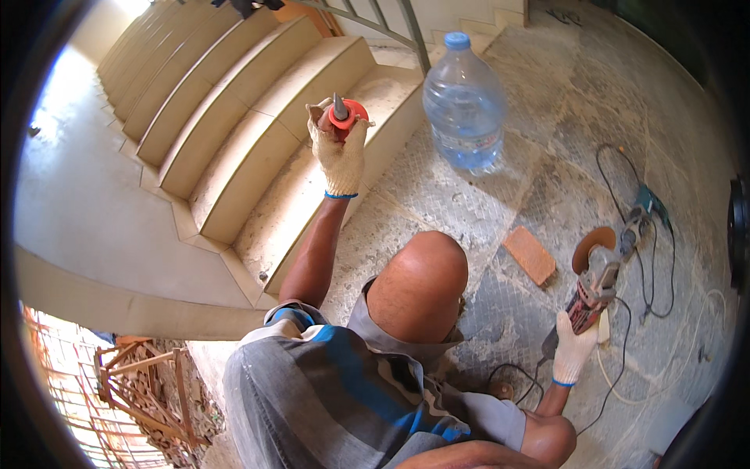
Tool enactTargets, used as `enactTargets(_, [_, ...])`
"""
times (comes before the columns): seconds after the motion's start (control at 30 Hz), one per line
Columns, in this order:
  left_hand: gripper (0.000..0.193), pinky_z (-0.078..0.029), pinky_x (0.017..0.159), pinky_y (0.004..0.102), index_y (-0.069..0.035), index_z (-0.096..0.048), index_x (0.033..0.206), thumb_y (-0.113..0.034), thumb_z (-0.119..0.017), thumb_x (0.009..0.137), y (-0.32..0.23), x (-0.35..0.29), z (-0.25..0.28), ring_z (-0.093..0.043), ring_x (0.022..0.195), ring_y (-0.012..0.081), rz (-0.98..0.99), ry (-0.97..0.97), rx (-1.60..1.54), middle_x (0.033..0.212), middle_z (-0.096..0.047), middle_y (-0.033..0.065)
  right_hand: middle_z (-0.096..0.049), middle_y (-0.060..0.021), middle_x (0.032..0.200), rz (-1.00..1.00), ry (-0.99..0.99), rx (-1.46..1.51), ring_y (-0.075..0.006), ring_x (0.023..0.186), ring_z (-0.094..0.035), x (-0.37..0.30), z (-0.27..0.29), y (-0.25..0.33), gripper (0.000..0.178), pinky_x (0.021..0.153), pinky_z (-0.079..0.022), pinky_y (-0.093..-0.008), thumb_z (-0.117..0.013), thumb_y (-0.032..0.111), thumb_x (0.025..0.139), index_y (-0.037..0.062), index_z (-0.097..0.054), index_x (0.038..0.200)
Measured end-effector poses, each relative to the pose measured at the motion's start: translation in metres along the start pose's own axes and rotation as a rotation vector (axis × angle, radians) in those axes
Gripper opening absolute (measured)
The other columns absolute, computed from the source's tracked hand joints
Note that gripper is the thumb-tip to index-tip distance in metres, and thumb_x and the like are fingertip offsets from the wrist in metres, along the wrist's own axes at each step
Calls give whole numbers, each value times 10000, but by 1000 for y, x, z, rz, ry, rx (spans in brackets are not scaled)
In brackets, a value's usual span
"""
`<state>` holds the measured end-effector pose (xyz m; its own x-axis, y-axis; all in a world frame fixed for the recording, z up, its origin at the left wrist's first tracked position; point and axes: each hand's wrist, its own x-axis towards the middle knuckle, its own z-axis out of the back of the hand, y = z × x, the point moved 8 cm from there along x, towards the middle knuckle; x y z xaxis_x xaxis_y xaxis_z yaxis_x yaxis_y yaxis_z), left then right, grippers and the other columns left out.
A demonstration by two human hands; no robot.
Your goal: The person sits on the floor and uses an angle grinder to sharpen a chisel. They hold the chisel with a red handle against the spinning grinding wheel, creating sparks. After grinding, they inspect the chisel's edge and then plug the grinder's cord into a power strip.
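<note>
My left hand (341, 160), in a knitted cream work glove with a blue cuff, is raised in front of the stairs. Its fingers wrap round a chisel (339, 107) with a red round hand guard; the grey steel tip points up and the rest is hidden. Low on the right, my gloved right hand (573, 349) grips an angle grinder (592, 295) with a dark red body and grey metal head. A brown disc (593, 248) is fitted to the grinder, above the tiled floor.
A large water bottle (465, 109) with a blue cap stands beside the bottom stair (394, 82). An orange-brown brick (530, 255) lies between my knee and the grinder. A teal power tool (650, 205) and several cables lie at right. Stacked rubble (187, 367) shows at lower left.
</note>
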<state>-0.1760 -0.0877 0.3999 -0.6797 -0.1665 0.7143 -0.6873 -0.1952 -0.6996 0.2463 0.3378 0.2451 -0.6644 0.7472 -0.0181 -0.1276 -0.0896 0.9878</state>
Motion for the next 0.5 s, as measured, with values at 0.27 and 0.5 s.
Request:
enactTargets(0.27, [421, -307, 1312, 505, -38, -696, 1362, -61, -841, 968, -22, 47, 37, -448, 1530, 332, -61, -126, 9, 1326, -712, 122, -603, -234, 1565, -69, -42, -198, -337, 1390, -624, 5, 11, -18, 865, 1208, -461, -435, -850, 135, 947, -104, -409, 1651])
enactTargets(0.5, [401, -671, 940, 351, -6, -644, 1402, 8, -735, 1012, -47, 52, 27, -715, 1087, 177, 24, -94, -136, 1293, -653, 87, -602, -239, 1555, -74, -21, -127, -336, 1383, -620, 7, 12, -29, 867, 1200, -460, -430, -838, 158, 959, -111, -398, 1657])
